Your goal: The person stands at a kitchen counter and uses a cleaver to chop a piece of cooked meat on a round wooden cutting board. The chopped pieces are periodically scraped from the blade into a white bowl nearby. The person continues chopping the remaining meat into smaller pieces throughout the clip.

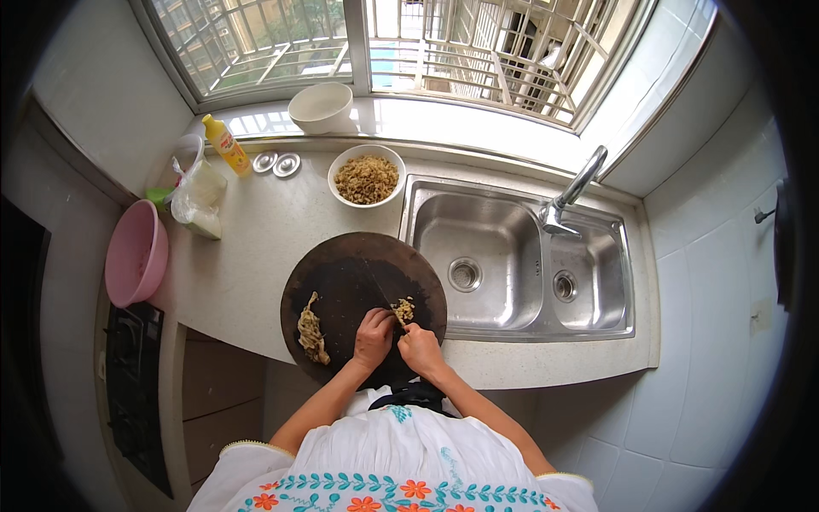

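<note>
A dark round chopping board (345, 281) lies on the counter in front of me. My right hand (419, 349) is closed around the handle of a knife, whose thin blade points away from me and is hard to make out against the board. Beside the blade, my left hand (374, 336) rests on the board with curled fingers; whether food is under its fingertips is hidden. Small chopped brownish-yellow pieces (404, 310) lie just right of the blade. A strip-like clump of the same-coloured food (311, 333) sits at the board's left side. Beyond the board, a white bowl (333, 185) holds chopped brown food (366, 179).
Right of the board is a steel double sink (477, 224) with a faucet (569, 192). On the left are a pink basin (136, 256), plastic-bagged items (199, 198), a yellow bottle (227, 147) and a black gas hob (134, 384). An empty white bowl (320, 109) stands on the windowsill.
</note>
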Motion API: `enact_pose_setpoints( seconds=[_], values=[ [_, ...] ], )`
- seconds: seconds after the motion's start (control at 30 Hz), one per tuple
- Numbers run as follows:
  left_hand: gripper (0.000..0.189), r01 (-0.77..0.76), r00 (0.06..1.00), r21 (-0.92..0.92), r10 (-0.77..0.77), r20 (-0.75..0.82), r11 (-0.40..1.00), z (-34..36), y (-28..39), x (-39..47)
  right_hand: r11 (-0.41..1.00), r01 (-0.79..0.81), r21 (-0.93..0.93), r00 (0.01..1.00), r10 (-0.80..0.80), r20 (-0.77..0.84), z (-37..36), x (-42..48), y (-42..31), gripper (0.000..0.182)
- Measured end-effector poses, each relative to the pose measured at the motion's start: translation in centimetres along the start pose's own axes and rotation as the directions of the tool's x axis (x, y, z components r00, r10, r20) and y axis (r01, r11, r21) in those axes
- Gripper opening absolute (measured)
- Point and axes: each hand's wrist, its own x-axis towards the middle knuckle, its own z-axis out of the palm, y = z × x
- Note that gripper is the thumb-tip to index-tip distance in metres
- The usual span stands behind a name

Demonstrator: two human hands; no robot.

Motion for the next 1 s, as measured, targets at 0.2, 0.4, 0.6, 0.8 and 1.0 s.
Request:
enact_pose_setpoints(
  seconds=[0.2, 0.4, 0.6, 0.8, 1.0],
  values=[
    [0.019, 0.042, 0.996, -0.046, -0.045, -0.074, 0.998, 0.2, -0.1, -0.5, 0.997, 0.027, 0.07, 0.999, -0.024, -0.042, -1.6, -0.6, -0.2, 0.023],
    [0.021, -0.006, 1.0, 0.011, 0.006, -0.005, 1.0, 0.2, -0.3, -0.5, 0.998, 0.049, -0.039, 0.997, -0.046, 0.069, -1.7, -1.3, -0.3, 0.017],
    [0.018, 0.014, 0.999, 0.01, -0.014, 0.034, 1.0, -0.1, -0.1, -0.4, 0.991, -0.01, -0.135, 0.996, 0.022, 0.084, -1.0, -0.4, -1.8, 0.016],
    [0.02, 0.012, 0.998, -0.039, -0.01, 0.058, 0.999, -1.1, 0.8, 0.2, 0.999, -0.013, -0.052, 1.0, 0.013, 0.003, 0.2, 0.3, -0.6, 0.019],
    [0.023, -0.03, 0.996, -0.063, 0.035, 0.078, 0.998, -1.0, -0.5, -0.3, 0.994, 0.014, 0.106, 1.0, -0.014, 0.002, -2.3, 0.2, -0.2, 0.025]
  ],
)
